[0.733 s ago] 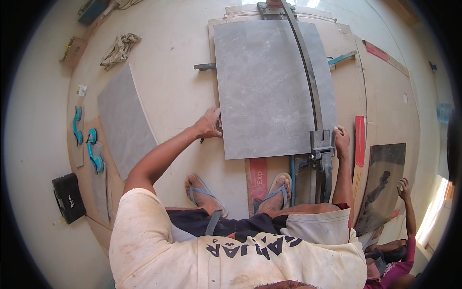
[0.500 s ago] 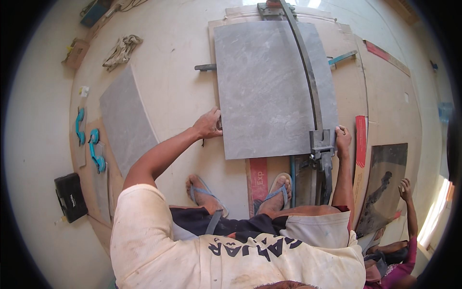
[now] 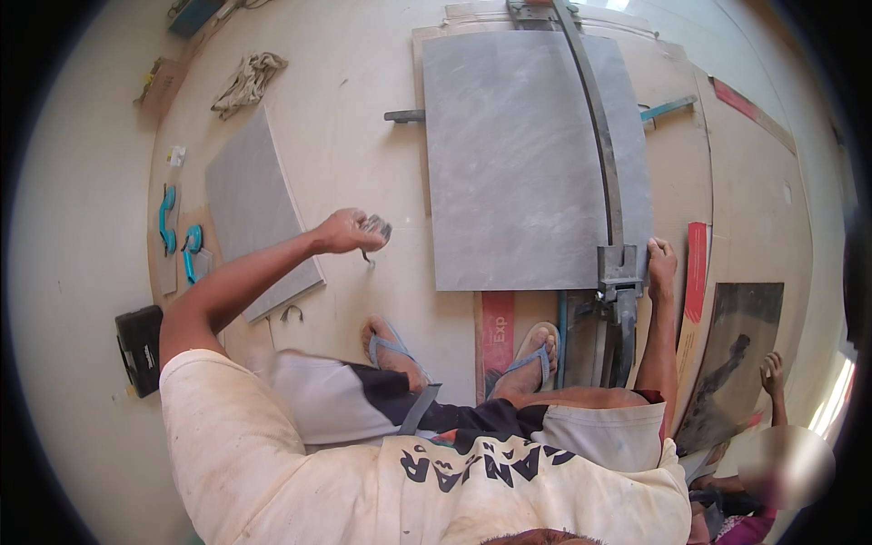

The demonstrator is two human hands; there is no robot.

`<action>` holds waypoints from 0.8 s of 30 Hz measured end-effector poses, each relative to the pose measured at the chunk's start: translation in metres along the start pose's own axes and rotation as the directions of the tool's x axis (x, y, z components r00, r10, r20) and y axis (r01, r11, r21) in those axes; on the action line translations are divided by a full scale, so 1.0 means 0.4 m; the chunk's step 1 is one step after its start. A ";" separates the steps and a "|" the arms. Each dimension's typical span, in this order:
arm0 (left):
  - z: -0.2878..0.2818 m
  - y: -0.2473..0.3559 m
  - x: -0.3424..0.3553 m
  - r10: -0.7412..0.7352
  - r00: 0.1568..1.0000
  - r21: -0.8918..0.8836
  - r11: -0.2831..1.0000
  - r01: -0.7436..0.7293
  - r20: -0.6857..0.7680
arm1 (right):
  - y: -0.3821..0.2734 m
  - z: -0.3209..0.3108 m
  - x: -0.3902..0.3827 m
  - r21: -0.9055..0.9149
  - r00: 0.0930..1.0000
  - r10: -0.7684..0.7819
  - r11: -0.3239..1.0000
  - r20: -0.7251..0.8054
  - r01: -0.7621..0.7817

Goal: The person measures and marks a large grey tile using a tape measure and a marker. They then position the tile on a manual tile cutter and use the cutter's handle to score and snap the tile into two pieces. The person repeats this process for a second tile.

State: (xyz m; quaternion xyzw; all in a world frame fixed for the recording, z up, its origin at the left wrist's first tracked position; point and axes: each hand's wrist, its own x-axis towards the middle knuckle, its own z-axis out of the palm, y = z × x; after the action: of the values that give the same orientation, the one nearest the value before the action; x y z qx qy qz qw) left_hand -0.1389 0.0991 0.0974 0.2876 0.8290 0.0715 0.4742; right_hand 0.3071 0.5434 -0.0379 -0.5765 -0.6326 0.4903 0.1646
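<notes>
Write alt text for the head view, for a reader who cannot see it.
Seen from above, a person stands at a manual tile cutter with a large grey tile on its bed. The right hand rests by the cutter's carriage; the left hand holds a small dark object off the tile. Another grey tile lies to the left.

Bright, even daylight fills the scene, with a glaring white patch at the lower right edge. Shadows are soft and short. Fisheye distortion bends straight edges toward a black rim. The left hand [image 3: 350,232] shows slight motion blur.
</notes>
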 end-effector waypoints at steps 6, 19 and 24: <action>0.036 0.072 0.202 0.073 0.994 -0.576 0.810 -0.108 -0.084 | 0.082 0.002 0.046 -0.064 0.994 -0.049 0.997 -0.094 0.043; 0.099 0.132 0.420 0.131 0.907 -0.790 0.452 -0.414 -0.401 | 0.030 0.043 0.003 -0.202 0.971 -0.140 0.974 -0.196 0.100; 0.091 0.094 0.403 0.064 0.954 -0.796 0.536 -0.281 -0.293 | 0.075 0.038 0.012 -0.218 0.977 -0.128 0.972 -0.173 0.088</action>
State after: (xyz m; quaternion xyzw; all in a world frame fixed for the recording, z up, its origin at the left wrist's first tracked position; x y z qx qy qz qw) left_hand -0.1552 0.2123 -0.0277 0.1004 0.7126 0.5328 0.4452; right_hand 0.3111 0.5368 -0.0712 -0.5984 -0.6931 0.3552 0.1878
